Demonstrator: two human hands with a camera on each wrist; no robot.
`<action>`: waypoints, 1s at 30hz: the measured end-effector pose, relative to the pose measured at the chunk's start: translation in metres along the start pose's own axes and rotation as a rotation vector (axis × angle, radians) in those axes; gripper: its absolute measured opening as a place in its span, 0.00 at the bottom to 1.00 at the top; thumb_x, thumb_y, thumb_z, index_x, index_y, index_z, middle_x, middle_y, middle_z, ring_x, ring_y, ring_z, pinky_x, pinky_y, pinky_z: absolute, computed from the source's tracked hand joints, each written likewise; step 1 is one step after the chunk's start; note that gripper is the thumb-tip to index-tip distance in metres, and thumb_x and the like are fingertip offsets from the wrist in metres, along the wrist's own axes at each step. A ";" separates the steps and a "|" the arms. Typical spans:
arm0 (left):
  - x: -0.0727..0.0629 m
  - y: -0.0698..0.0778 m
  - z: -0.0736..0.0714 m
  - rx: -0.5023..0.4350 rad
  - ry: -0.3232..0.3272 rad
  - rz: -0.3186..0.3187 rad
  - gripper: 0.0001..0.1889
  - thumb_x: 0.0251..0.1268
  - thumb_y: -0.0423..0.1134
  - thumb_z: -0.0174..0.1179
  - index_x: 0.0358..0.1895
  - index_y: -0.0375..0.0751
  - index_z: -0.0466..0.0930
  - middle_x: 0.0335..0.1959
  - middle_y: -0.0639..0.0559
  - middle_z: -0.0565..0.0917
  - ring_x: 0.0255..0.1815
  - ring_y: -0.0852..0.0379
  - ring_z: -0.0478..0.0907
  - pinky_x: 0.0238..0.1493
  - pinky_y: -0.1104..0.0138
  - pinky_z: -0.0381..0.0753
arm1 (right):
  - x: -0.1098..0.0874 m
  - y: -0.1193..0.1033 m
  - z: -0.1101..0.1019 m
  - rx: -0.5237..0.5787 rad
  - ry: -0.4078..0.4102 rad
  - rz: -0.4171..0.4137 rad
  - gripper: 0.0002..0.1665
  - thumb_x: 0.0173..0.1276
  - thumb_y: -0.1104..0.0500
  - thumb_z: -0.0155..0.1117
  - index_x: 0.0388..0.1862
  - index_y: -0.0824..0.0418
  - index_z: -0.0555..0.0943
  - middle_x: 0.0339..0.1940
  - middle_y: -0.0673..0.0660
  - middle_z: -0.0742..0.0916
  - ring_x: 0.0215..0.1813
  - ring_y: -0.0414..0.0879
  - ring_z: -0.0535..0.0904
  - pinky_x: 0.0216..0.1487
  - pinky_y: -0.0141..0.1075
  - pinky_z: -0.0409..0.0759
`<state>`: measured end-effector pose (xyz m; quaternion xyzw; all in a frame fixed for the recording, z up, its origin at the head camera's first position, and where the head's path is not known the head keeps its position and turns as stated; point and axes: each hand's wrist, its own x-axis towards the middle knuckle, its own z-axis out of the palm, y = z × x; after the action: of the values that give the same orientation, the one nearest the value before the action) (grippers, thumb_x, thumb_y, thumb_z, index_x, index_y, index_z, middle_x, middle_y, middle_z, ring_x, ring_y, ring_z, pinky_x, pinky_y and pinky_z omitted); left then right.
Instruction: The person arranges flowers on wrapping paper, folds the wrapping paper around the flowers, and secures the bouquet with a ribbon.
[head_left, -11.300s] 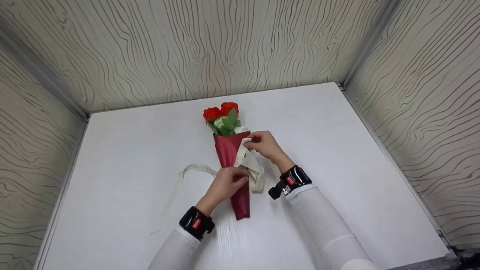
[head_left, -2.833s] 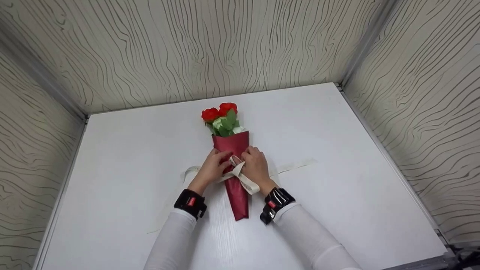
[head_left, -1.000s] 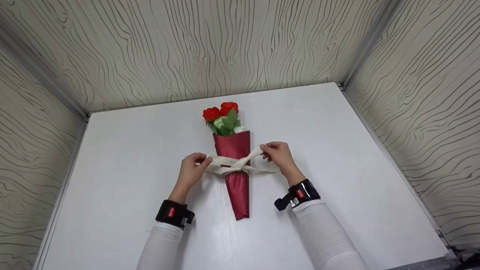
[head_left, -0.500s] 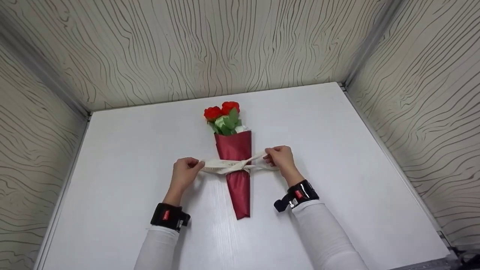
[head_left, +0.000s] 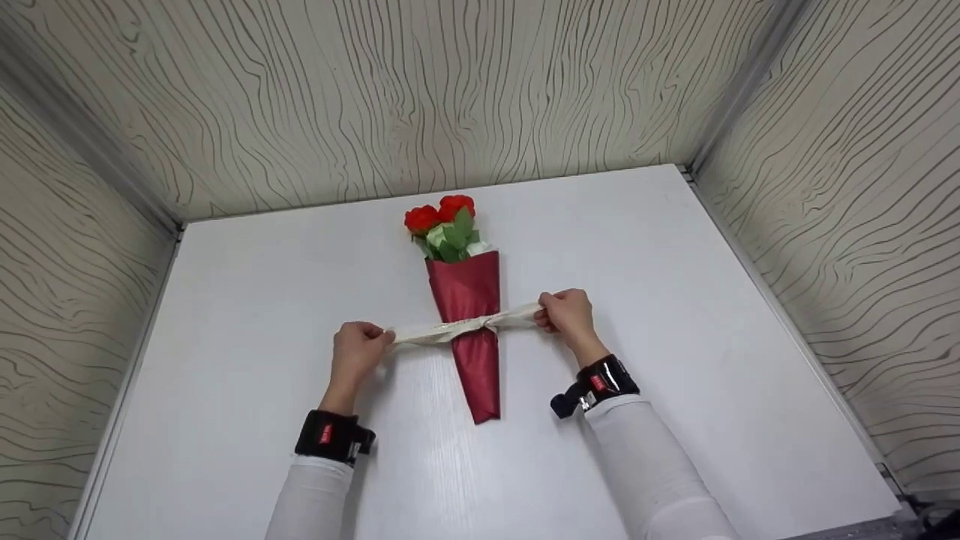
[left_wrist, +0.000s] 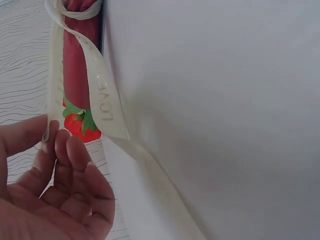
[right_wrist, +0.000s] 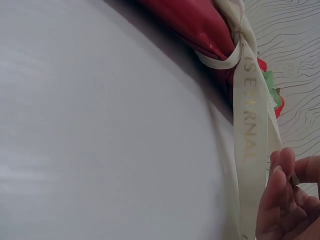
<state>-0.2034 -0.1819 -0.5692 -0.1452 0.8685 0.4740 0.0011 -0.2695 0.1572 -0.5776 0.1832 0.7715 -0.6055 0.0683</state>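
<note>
A bouquet (head_left: 465, 289) in dark red wrapping lies on the white table, with red roses (head_left: 439, 214), pale blooms and green leaves at its far end. Round its middle runs a cream ribbon (head_left: 472, 325), knotted at the front and stretched out to both sides. My left hand (head_left: 358, 349) pinches the ribbon between thumb and index finger, left of the bouquet. On the other side my right hand (head_left: 568, 313) pinches the opposite part. Gold lettering shows on hanging lengths of the ribbon (left_wrist: 105, 95) in the left wrist view and the ribbon (right_wrist: 248, 125) in the right wrist view.
The white table (head_left: 247, 300) is bounded at the back by a wood-grain patterned panel (head_left: 420, 97), with similar panels at left and right. Black camera straps (head_left: 326, 435) sit on both wrists, below which white sleeves (head_left: 660, 465) cover the forearms.
Earlier my hands worked close together over the wrapping; they have since drawn apart with the ribbon. Its loops have pulled into a tight knot, and the bouquet has shifted slightly away from me.
</note>
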 end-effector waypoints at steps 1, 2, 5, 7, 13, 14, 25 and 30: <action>0.000 0.000 -0.001 0.002 0.003 -0.002 0.10 0.59 0.36 0.66 0.33 0.30 0.84 0.26 0.45 0.82 0.25 0.53 0.75 0.27 0.66 0.73 | 0.001 0.000 -0.001 -0.009 -0.004 -0.004 0.14 0.64 0.63 0.56 0.39 0.74 0.79 0.18 0.56 0.85 0.17 0.40 0.80 0.18 0.30 0.78; -0.001 -0.001 -0.001 0.004 0.006 -0.004 0.09 0.59 0.36 0.66 0.33 0.30 0.83 0.26 0.45 0.82 0.25 0.53 0.75 0.27 0.66 0.73 | 0.001 0.000 -0.003 -0.016 -0.011 -0.006 0.14 0.65 0.62 0.55 0.39 0.74 0.79 0.18 0.56 0.85 0.17 0.40 0.80 0.19 0.30 0.78; -0.001 -0.002 -0.003 0.006 0.008 -0.008 0.09 0.59 0.36 0.66 0.33 0.30 0.83 0.26 0.45 0.82 0.25 0.53 0.75 0.26 0.65 0.73 | 0.003 0.001 -0.007 -0.042 -0.037 -0.019 0.15 0.67 0.62 0.52 0.39 0.75 0.79 0.18 0.55 0.85 0.18 0.41 0.81 0.19 0.30 0.79; -0.002 -0.002 -0.004 0.005 0.000 -0.007 0.09 0.59 0.36 0.65 0.33 0.30 0.83 0.27 0.44 0.81 0.26 0.53 0.75 0.27 0.65 0.73 | 0.003 0.002 -0.009 -0.056 -0.062 -0.029 0.15 0.68 0.63 0.50 0.40 0.75 0.79 0.19 0.55 0.85 0.18 0.41 0.81 0.20 0.30 0.79; 0.000 -0.001 -0.005 0.007 -0.017 0.003 0.10 0.60 0.37 0.64 0.35 0.30 0.83 0.28 0.44 0.81 0.28 0.52 0.75 0.30 0.64 0.73 | 0.003 0.000 -0.012 -0.100 -0.158 -0.080 0.16 0.73 0.59 0.54 0.37 0.72 0.80 0.22 0.56 0.85 0.20 0.41 0.80 0.20 0.30 0.79; 0.000 -0.002 -0.004 0.008 -0.014 0.007 0.10 0.60 0.37 0.65 0.35 0.30 0.83 0.28 0.44 0.81 0.28 0.52 0.75 0.30 0.64 0.73 | 0.003 0.000 -0.012 -0.105 -0.176 -0.096 0.15 0.73 0.57 0.57 0.36 0.71 0.79 0.22 0.56 0.85 0.20 0.41 0.80 0.20 0.31 0.78; 0.003 0.001 -0.006 0.001 -0.036 0.005 0.12 0.62 0.39 0.65 0.38 0.30 0.84 0.30 0.43 0.82 0.30 0.52 0.75 0.30 0.65 0.74 | 0.012 -0.010 -0.013 -0.309 -0.184 -0.389 0.09 0.66 0.62 0.66 0.31 0.69 0.80 0.27 0.57 0.83 0.32 0.49 0.78 0.33 0.33 0.75; 0.004 -0.003 -0.010 0.012 -0.055 0.010 0.11 0.62 0.38 0.66 0.37 0.30 0.83 0.30 0.44 0.82 0.30 0.52 0.75 0.32 0.64 0.74 | 0.018 -0.007 -0.019 -0.319 -0.237 -0.310 0.14 0.71 0.60 0.60 0.41 0.74 0.83 0.34 0.60 0.86 0.39 0.50 0.79 0.39 0.34 0.74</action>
<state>-0.2048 -0.1928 -0.5671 -0.1276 0.8717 0.4725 0.0235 -0.2867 0.1778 -0.5725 -0.0227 0.8626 -0.4967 0.0928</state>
